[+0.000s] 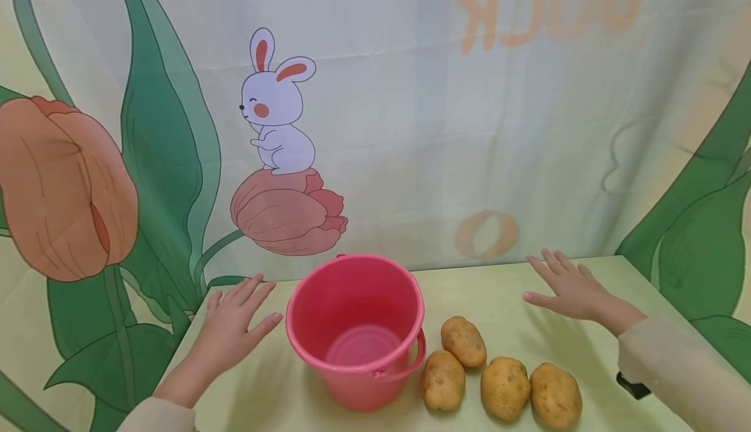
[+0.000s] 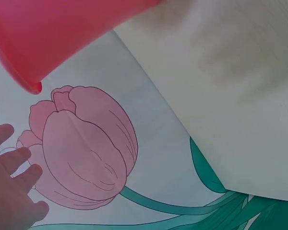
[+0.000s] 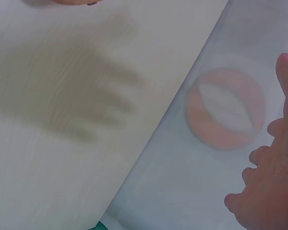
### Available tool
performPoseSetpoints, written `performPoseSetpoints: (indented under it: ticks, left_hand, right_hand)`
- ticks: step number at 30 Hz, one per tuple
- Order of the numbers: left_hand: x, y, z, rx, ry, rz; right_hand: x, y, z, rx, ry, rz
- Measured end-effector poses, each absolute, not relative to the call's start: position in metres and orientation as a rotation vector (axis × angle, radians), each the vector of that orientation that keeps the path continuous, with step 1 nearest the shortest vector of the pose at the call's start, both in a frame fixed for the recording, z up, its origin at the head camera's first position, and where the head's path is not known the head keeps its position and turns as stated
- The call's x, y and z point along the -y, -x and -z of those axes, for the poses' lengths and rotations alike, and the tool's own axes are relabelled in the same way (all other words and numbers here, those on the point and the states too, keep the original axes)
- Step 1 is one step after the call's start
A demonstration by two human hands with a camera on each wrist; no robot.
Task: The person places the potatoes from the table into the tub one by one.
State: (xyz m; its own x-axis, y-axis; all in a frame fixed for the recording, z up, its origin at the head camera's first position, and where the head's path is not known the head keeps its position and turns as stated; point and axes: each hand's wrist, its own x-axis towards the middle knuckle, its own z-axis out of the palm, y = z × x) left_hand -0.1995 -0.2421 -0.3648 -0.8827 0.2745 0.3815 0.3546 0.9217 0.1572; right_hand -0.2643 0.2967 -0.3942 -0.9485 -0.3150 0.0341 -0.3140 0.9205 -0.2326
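Observation:
A pink plastic bucket (image 1: 354, 380) stands upright on the table, its inside bare to the bottom and its handle hanging down on the right. Just left of it my left hand (image 1: 231, 328) hovers with fingers spread, the thumb near the bucket's rim. Several potatoes (image 1: 504, 388) lie in a loose cluster to the right of the bucket. Beyond them, above the table's right part, my right hand (image 1: 577, 292) is held out flat with fingers apart, holding nothing. In the right wrist view this hand (image 3: 273, 177) casts a shadow on the tabletop.
The pale table (image 1: 469, 288) ends at a straight back edge. Behind it hangs a curtain (image 1: 399, 126) printed with tulips, a white rabbit and orange letters. A small black object (image 1: 632, 386) shows under the right sleeve.

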Motion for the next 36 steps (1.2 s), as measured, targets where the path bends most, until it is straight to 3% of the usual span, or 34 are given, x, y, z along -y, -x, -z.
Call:
performPoseSetpoints:
  ticks: [21, 36]
  left_hand:
    - [0.223, 0.183, 0.361, 2.531, 0.74, 0.332]
    - [0.214, 0.172, 0.362, 2.555, 0.801, 0.358]
  right_hand:
    - [-0.28, 0.259, 0.401, -3.058, 0.616, 0.43]
    - [-0.269, 0.255, 0.411, -3.082, 0.752, 0.413]
